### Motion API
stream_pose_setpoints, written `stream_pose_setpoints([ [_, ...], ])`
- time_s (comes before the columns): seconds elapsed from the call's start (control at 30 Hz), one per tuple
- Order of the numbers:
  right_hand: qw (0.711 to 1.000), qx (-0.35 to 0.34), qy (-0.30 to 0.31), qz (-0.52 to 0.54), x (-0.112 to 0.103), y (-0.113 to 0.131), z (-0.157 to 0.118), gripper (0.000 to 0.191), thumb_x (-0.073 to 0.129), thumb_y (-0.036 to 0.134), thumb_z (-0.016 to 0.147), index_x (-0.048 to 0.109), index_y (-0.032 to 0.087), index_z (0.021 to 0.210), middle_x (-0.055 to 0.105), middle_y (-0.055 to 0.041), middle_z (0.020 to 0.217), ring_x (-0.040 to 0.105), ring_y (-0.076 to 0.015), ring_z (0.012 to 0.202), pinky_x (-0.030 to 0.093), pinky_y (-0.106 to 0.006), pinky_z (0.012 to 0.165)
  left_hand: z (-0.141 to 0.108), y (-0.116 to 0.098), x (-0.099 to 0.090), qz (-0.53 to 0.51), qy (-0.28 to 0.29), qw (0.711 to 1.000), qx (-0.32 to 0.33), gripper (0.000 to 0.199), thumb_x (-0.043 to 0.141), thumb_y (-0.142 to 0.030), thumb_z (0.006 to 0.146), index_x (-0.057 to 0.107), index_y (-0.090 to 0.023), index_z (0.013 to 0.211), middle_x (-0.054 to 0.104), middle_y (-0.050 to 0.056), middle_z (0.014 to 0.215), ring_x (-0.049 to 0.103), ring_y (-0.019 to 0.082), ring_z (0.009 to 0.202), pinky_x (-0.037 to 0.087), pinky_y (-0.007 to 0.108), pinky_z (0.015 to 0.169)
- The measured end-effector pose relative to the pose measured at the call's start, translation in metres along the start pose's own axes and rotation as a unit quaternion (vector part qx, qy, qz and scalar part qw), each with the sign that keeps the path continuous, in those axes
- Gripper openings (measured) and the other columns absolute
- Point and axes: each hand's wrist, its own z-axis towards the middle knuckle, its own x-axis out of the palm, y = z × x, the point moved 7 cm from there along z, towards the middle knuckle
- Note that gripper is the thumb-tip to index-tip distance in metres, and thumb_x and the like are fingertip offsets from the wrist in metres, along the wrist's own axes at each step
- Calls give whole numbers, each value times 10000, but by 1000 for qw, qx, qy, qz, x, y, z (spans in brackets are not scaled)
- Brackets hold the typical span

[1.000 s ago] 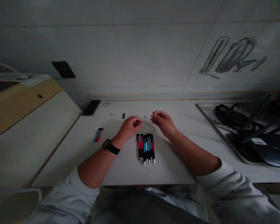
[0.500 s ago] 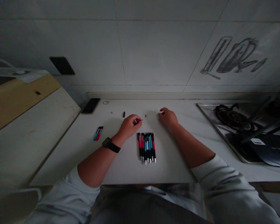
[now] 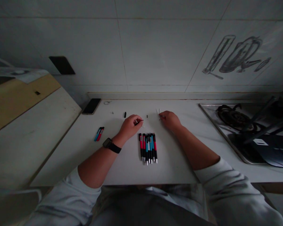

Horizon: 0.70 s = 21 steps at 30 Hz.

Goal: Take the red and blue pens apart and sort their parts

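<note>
My left hand [image 3: 132, 125] is closed in a pinch round a slim black pen part [image 3: 139, 121], its tip poking out past the fingers. My right hand [image 3: 170, 119] has its fingertips pinched at some thin, pale pen refills [image 3: 158, 112] lying on the counter; the fingers hide part of them. Between the hands lies a tiny dark piece [image 3: 147, 116]. Nearer to me, several assembled pens [image 3: 148, 149] in red, blue and white with black grips lie side by side, metal tips towards me. A short black pen piece [image 3: 125, 115] rests beyond my left hand.
Blue and red pen barrels [image 3: 99, 134] lie at the left. A phone [image 3: 91, 106], a thin ring-like item [image 3: 107, 102] and a tiny metallic bit [image 3: 112, 112] are at the back left. A gas stove [image 3: 235, 125] is set into the counter [image 3: 179, 169] at the right.
My right hand has lowered slightly and its fingers have closed in on the thin refills. My left hand stays almost in place with the black part.
</note>
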Motion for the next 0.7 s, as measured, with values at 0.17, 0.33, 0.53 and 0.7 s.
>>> stream_pose_setpoints([
  [0.17, 1000, -19, 1, -2, 4, 1, 1, 332, 601, 145, 929, 784, 220, 1197, 758, -97, 1239, 684, -247, 1143, 480, -355, 1046, -1, 0, 1, -2, 4, 1000, 8, 45, 667, -205, 911, 702, -197, 938, 697, 31, 920, 632, 146, 803, 508, 283, 752],
  [0.33, 1000, -24, 1, -9, 7, 1, 2, 322, 598, 152, 951, 783, 218, 1205, 760, -78, 1250, 683, -242, 1154, 478, -342, 1059, -1, -1, 1, 1, 3, 1000, 7, 43, 671, -187, 897, 702, -195, 926, 687, 17, 887, 620, 137, 768, 498, 276, 727],
  [0.53, 1000, -28, 4, -6, 9, 0, 3, 341, 600, 131, 942, 781, 221, 1217, 762, -73, 1247, 682, -245, 1146, 482, -347, 1059, -1, -2, 0, 0, 0, 1000, 13, 39, 670, -191, 898, 702, -198, 919, 690, 16, 879, 626, 140, 764, 509, 281, 731],
  [0.7, 998, -39, -41, 13, -4, 10, -1, 304, 591, 146, 955, 787, 221, 1174, 762, -87, 1208, 681, -246, 1098, 496, -371, 1026, 1, 2, -4, 14, -21, 1000, 2, 46, 674, -183, 893, 709, -200, 917, 703, 20, 899, 633, 143, 771, 515, 284, 736],
])
